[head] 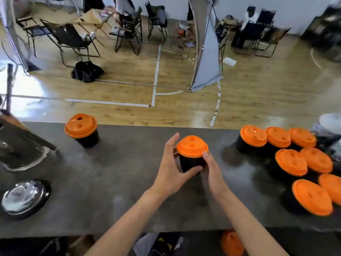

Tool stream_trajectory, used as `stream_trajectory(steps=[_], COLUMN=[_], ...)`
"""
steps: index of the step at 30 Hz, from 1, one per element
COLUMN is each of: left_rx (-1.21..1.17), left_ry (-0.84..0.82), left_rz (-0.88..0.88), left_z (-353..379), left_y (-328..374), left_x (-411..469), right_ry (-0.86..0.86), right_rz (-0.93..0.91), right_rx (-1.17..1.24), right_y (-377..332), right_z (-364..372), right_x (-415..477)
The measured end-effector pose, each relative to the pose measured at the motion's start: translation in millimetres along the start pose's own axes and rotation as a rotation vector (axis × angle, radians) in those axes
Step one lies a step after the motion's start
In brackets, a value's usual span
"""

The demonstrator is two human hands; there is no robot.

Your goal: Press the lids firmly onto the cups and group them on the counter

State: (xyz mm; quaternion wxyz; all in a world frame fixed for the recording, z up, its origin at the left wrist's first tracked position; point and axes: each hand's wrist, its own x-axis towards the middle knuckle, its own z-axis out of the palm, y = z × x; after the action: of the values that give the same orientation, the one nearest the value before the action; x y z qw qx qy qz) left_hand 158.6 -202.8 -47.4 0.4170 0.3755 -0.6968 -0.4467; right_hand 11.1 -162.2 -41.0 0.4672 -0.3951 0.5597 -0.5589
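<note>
A black cup with an orange lid (192, 149) stands at the middle of the grey counter (120, 172). My left hand (170, 167) wraps its left side, thumb across the front of the cup wall. My right hand (212, 169) holds its right side, with the thumb at the lid's rim. Another lidded black cup (81, 128) stands alone at the far left of the counter. Several lidded cups (293, 159) are packed together at the right end.
A shiny metal lid (25, 197) lies at the near left, with a glass and metal appliance (22, 150) behind it. An orange lid (232, 243) shows below the counter's front edge. Chairs and seated people are across the wooden floor beyond.
</note>
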Motion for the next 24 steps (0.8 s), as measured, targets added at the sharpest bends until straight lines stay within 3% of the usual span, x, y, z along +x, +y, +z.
stream_trajectory(steps=[5, 13, 24], left_rx=[0.071, 0.261, 0.387], left_ry=[-0.144, -0.134, -0.046], left_rz=[0.023, 0.125, 0.105], left_z=[47.3, 65.2, 69.1], left_y=[-5.1, -9.7, -17.6], left_x=[3.1, 6.3, 1.6], right_ry=[0.092, 0.129, 0.040], right_rz=[0.014, -0.032, -0.130], right_rx=[0.016, -0.005, -0.066], right_y=[1.3, 13.6, 18.0], right_z=[-38.9, -67.4, -71.6], right_x=[1.5, 8.2, 5.8])
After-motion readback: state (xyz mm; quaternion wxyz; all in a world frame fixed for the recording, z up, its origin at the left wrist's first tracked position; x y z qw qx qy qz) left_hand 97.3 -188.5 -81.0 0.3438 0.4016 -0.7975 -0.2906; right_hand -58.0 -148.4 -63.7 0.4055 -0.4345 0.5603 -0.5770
